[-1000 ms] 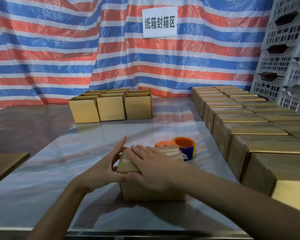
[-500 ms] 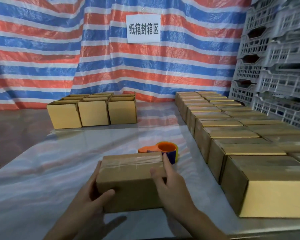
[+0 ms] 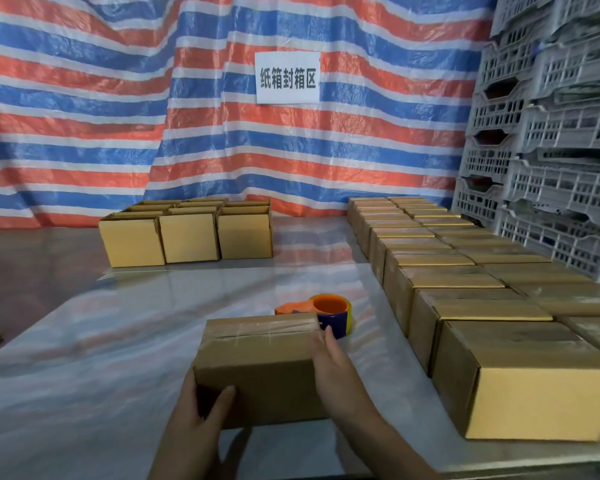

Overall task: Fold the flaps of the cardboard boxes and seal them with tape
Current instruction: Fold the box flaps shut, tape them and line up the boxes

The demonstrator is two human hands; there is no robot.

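A small brown cardboard box with clear tape along its top seam is held between both hands near the front of the table. My left hand grips its near left corner, thumb on the front face. My right hand presses flat against its right side. Just behind the box lies an orange and blue tape dispenser on the table.
Two long rows of closed boxes fill the table's right side. Three open boxes stand at the back left. Grey plastic crates are stacked at the right. The table has a glossy white cover; a striped tarp hangs behind.
My hands went from pressing on the box's top to gripping its sides. The box now sits lifted and turned slightly in my hands; the camera has tilted up.
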